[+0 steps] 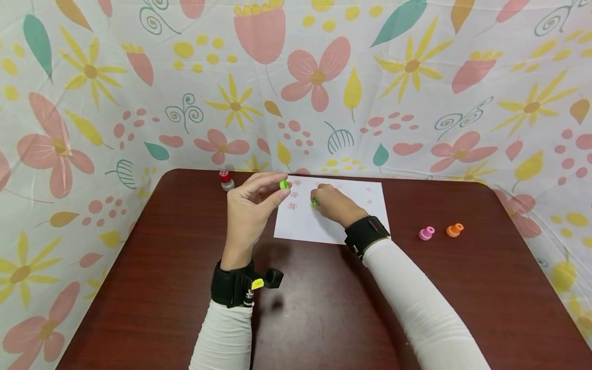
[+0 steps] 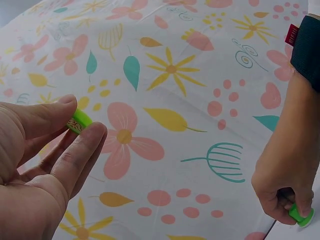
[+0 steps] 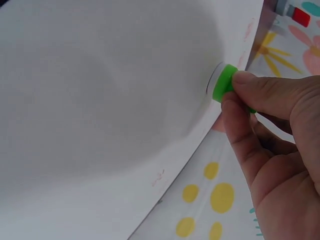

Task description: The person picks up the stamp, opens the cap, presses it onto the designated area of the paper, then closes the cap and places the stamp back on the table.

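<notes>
Between thumb and fingertips, my left hand (image 1: 250,213) pinches a small green stamp cap (image 1: 284,184), raised above the paper's left side. A patterned face shows on the cap (image 2: 79,121) in the left wrist view. My right hand (image 1: 339,205) grips a green toy stamp (image 1: 315,203) by its handle. In the right wrist view the stamp's (image 3: 225,84) pale round base meets the white paper (image 1: 302,228). Small red prints (image 1: 292,206) form a column at the paper's left, and fainter prints (image 1: 369,201) lie at its right. My right hand hides the paper's middle.
A red and grey stamp (image 1: 226,181) stands at the back left of the brown table (image 1: 314,318). To the right of the paper are a pink stamp (image 1: 426,233) and an orange stamp (image 1: 455,230). A flowered cloth (image 1: 319,139) hangs behind the table.
</notes>
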Demonstrator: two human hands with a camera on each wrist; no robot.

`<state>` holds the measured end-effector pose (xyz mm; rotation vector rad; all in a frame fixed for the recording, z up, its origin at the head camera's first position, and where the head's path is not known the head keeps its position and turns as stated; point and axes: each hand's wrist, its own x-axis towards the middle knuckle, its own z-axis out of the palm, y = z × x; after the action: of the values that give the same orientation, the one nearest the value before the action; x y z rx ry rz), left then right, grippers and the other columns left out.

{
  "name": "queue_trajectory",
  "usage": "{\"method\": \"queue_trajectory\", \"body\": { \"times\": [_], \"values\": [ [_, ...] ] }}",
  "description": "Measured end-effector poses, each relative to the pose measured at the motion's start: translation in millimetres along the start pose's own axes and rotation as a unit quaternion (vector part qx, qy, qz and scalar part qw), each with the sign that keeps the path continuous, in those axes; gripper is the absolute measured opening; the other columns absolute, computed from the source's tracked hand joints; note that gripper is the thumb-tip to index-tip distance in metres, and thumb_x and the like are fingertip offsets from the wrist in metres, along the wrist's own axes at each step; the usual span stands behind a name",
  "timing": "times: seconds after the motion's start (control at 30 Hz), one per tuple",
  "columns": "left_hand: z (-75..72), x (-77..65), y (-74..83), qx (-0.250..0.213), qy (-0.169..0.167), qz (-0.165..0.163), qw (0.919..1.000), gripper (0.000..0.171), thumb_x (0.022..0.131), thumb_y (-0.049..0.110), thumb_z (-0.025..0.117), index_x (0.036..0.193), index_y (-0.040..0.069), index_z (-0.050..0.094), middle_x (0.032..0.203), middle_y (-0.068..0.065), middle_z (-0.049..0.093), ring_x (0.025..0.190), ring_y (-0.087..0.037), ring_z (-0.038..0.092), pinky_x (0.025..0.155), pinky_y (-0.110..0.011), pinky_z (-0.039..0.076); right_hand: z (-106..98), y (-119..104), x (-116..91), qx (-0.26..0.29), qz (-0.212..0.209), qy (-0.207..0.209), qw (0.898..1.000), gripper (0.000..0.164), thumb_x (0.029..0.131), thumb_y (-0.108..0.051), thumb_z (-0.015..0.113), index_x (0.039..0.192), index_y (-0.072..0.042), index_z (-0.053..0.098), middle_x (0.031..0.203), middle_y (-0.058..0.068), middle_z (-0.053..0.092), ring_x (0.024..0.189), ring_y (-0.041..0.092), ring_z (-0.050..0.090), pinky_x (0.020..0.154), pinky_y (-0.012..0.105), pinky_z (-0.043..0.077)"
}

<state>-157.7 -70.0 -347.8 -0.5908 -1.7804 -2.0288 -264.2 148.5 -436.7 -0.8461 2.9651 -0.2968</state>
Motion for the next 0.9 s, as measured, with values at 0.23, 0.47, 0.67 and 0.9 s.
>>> {"method": "queue_trajectory", "body": {
  "times": [0.23,0.47,0.67,0.9],
  "values": [
    [-0.5,-0.5,-0.7,-0.011,0.001,0.007,0.9999,0.028,0.084,-0.006,0.08,0.113,-0.006,0.077,0.109,-0.011,0.074,0.095,-0.021,0.074,0.081,-0.027,0.061,-2.2,-2.0,5.4,-0.002,-0.004,-0.014,1.0,0.012,0.091,0.007,0.067,0.093,0.0,0.076,0.086,0.01,0.071,0.084,0.024,0.065,0.073,0.033,0.053],
    [1.1,-0.7,0.4,-0.018,0.0,0.002,0.9998,0.029,0.084,-0.009,0.08,0.112,-0.007,0.076,0.108,-0.008,0.074,0.095,-0.02,0.074,0.078,-0.025,0.061,0.2,-1.7,3.7,-0.004,0.004,-0.004,1.0,0.013,0.09,0.009,0.066,0.092,0.0,0.076,0.082,0.009,0.069,0.081,0.024,0.063,0.072,0.033,0.052],
    [0.2,-0.9,-0.2,-0.012,0.001,-0.001,0.9999,0.028,0.085,-0.007,0.08,0.112,-0.005,0.077,0.108,-0.011,0.074,0.093,-0.02,0.073,0.078,-0.024,0.06,4.7,-2.4,-0.9,-0.011,0.015,0.008,1.0,0.013,0.09,0.008,0.067,0.097,-0.001,0.075,0.094,0.013,0.068,0.089,0.026,0.066,0.076,0.035,0.056],
    [-1.2,0.3,-2.0,-0.015,-0.004,0.002,0.9999,0.028,0.086,-0.006,0.08,0.113,-0.003,0.077,0.11,-0.016,0.073,0.095,-0.022,0.073,0.08,-0.025,0.061,5.0,-2.6,-2.6,-0.025,0.018,-0.002,1.0,0.013,0.096,0.003,0.067,0.105,-0.001,0.075,0.1,0.015,0.067,0.09,0.024,0.064,0.075,0.034,0.054]
  ]
}}
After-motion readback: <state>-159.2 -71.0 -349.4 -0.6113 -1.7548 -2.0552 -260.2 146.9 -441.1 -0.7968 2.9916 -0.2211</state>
